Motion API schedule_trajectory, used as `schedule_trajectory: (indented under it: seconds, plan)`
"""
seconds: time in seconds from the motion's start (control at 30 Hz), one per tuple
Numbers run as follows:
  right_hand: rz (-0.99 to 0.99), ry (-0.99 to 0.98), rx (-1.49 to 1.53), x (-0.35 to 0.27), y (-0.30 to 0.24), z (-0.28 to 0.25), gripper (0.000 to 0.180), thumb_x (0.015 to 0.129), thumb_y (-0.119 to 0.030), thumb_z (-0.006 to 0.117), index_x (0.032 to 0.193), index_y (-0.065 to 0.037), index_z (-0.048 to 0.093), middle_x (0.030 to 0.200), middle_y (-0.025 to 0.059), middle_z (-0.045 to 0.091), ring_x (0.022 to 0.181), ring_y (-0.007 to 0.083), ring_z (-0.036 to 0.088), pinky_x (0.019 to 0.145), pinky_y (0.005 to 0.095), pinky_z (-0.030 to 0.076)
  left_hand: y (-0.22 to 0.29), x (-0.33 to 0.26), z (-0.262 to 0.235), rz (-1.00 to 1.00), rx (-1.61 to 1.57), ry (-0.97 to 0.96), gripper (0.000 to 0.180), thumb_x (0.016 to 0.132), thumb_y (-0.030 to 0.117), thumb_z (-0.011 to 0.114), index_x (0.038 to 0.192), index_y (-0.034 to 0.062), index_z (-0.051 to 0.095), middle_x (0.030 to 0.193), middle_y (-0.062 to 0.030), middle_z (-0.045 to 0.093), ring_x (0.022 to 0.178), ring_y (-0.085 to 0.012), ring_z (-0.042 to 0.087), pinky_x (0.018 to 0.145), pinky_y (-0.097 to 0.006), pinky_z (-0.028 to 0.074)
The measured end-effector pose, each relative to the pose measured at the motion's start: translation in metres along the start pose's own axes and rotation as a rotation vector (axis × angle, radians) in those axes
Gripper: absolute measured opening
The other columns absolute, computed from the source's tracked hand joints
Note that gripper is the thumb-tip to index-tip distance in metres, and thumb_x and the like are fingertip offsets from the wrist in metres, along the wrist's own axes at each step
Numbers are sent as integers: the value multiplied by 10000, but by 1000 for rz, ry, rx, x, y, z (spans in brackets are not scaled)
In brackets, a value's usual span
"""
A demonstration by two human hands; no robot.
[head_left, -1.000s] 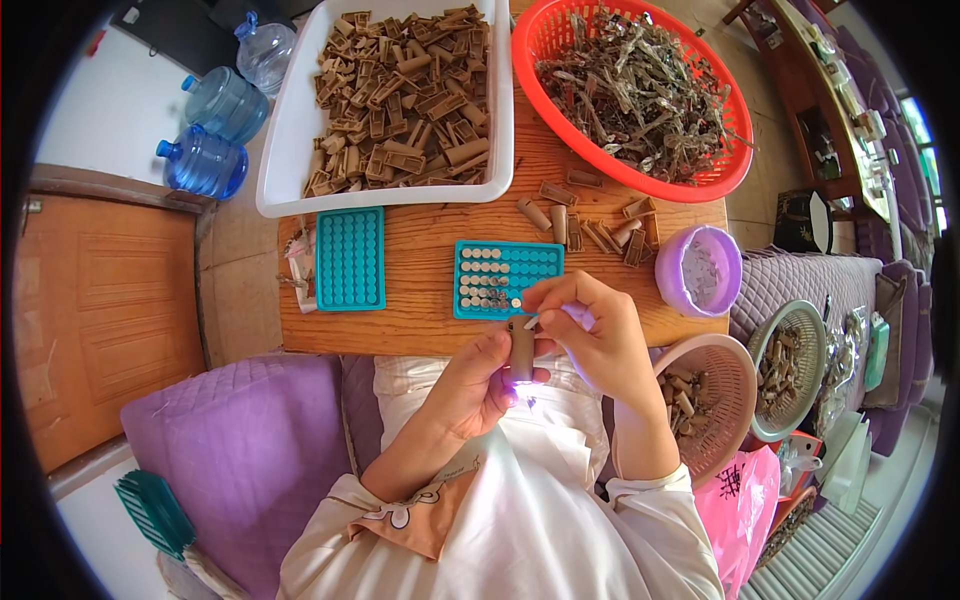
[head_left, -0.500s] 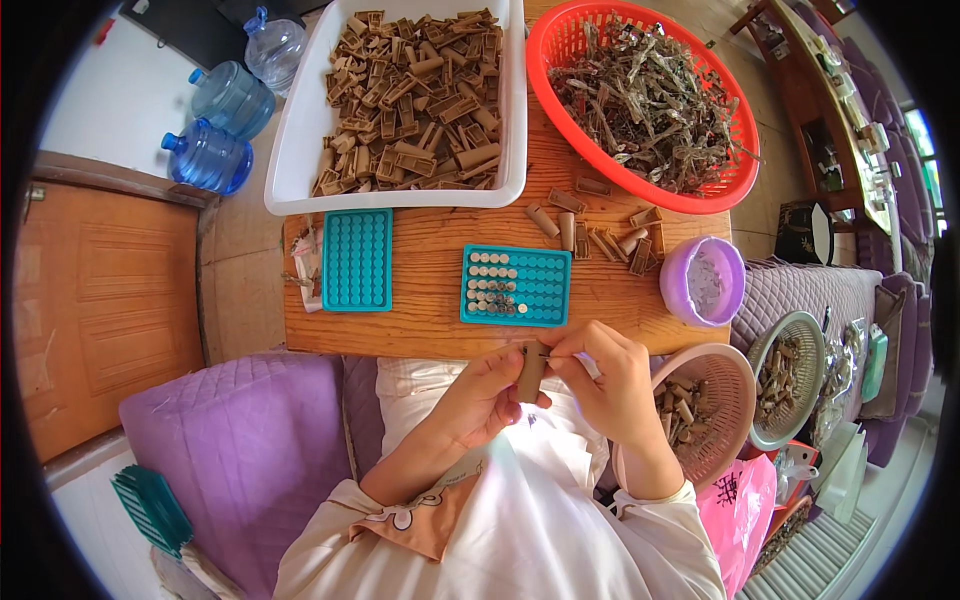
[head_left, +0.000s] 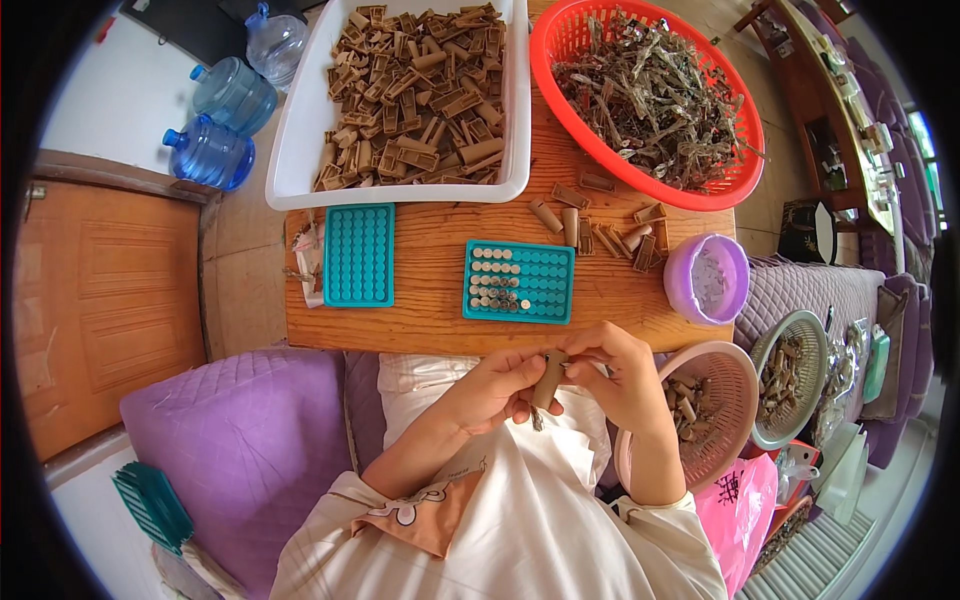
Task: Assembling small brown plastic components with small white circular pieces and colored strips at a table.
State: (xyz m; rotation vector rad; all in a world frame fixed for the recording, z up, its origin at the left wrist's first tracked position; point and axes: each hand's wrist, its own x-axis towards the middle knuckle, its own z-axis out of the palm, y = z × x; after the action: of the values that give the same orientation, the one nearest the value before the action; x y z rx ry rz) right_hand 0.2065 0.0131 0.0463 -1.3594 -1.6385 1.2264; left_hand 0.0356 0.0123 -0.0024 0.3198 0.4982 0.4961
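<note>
In front of my lap, just off the table's front edge, my left hand (head_left: pixel 497 390) grips a small brown plastic casing (head_left: pixel 549 382) between thumb and fingers. The casing is tilted a little, and a bit of thin dark strand (head_left: pixel 537 420) hangs below it. My right hand (head_left: pixel 617 368) is closed at its upper end, thumb and forefinger pinched there; what lies between those fingertips is too small to tell. Beyond my hands sits a teal tray (head_left: pixel 545 280) with round silvery cells (head_left: pixel 495 268) filling its left part. Similar brown casings (head_left: pixel 600 238) lie loose behind it.
A white bin (head_left: pixel 278 150) of brown casings and a red basket (head_left: pixel 545 75) of tangled strands stand at the back. Another teal tray (head_left: pixel 360 256) is at the left, a purple bowl (head_left: pixel 680 290) at the right edge. Pink (head_left: pixel 740 400) and grey-green baskets (head_left: pixel 818 375) stand at my right.
The casing has shifted slightly right and turned in my fingers, and a dark strand now shows under it. My right hand has closed in against its upper end.
</note>
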Motion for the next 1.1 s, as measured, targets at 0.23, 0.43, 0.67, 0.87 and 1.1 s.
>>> schedule_trajectory:
  seconds: [0.23, 0.43, 0.67, 0.87, 1.1]
  plan:
    - [15, 19, -65, -9, 6, -1, 70, 729, 62, 526, 775, 10, 511, 759, 116, 551, 632, 213, 566, 550, 275, 460, -6, 5, -2, -79, 102, -29, 342, 899, 286, 385, 1134, 42, 438, 1003, -68, 578, 728, -102, 600, 434, -139, 371]
    - [18, -27, 58, -25, 26, -11, 86, 735, 68, 519, 793, 17, 481, 729, 99, 527, 592, 178, 551, 522, 266, 443, -18, 16, 10, -126, 113, 6, 381, 882, 345, 405, 1086, 26, 446, 903, -49, 576, 687, -109, 598, 407, -129, 359]
    - [-67, 195, 142, -65, 43, -68, 472, 812, -463, 454, 844, 5, 502, 743, 82, 545, 521, 122, 509, 471, 223, 400, -17, 48, 54, 37, 567, -210, 422, 872, 321, 443, 1197, 69, 348, 926, -45, 579, 746, -64, 531, 461, -193, 425]
    - [470, 201, -148, -131, 50, -139, 157, 815, -105, 493, 796, 39, 554, 641, 52, 549, 520, 136, 551, 519, 238, 418, 35, 96, 14, 763, 2052, 387, 158, 695, 56, 528, 830, 72, 607, 895, -32, 591, 791, -197, 522, 740, -328, 427]
    - [573, 114, -311, -109, 35, -130, 191, 723, 44, 507, 888, 10, 596, 668, 58, 575, 552, 104, 548, 509, 230, 424, 49, 135, -10, 740, 2394, 317, 99, 688, 60, 524, 752, 81, 596, 799, -15, 570, 808, -183, 529, 732, -313, 408]
